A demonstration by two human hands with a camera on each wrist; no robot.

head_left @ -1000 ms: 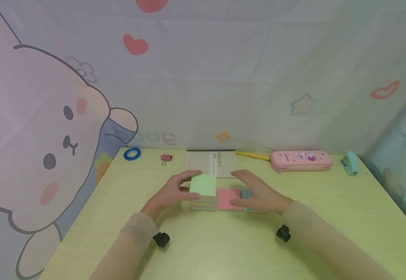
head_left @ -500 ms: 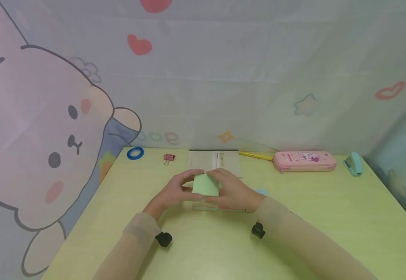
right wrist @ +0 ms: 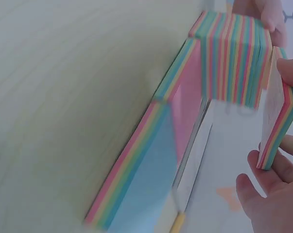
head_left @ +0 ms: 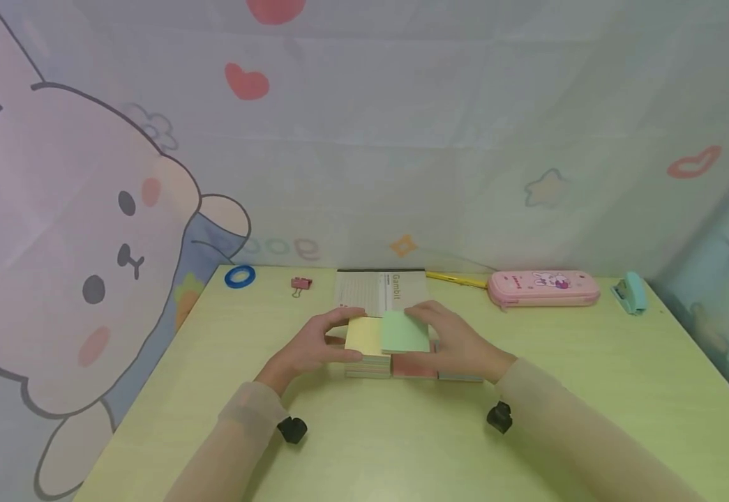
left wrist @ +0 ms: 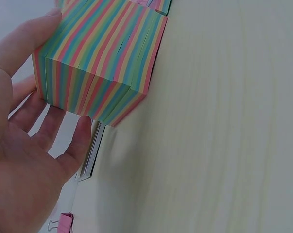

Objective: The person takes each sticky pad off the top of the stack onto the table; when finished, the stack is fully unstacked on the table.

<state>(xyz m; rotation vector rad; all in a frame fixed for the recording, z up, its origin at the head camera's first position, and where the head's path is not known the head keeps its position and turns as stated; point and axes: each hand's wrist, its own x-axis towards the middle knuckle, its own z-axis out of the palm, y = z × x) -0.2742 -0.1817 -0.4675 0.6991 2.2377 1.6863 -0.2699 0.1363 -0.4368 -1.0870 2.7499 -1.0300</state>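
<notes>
In the head view my left hand [head_left: 310, 343] holds a thick stack of sticky notes [head_left: 363, 337] by its left part, thumb on the near side and fingers behind. Its top sheet is yellow, and coloured stripes run along its sides in the left wrist view. My right hand [head_left: 464, 345] pinches a thin green-topped sticky note pad [head_left: 405, 332], raised just right of the stack's top. The right wrist view shows this pad tilted between thumb and fingers. Below it lie a pink sticky note pad [right wrist: 187, 107] and a blue sticky note pad [right wrist: 141, 179], side by side, right of the stack.
Behind the hands lies a notebook [head_left: 373, 287], with a yellow pencil [head_left: 456, 280] beside it. A pink pencil case [head_left: 543, 289] and a mint stapler [head_left: 631, 294] stand at the back right. A pink binder clip [head_left: 301, 283] and blue tape roll [head_left: 240, 277] lie back left.
My right hand reached left to the stack, took the green-topped pad off it and moved back right with it, baring a yellow sheet. My left hand stays at the stack.
</notes>
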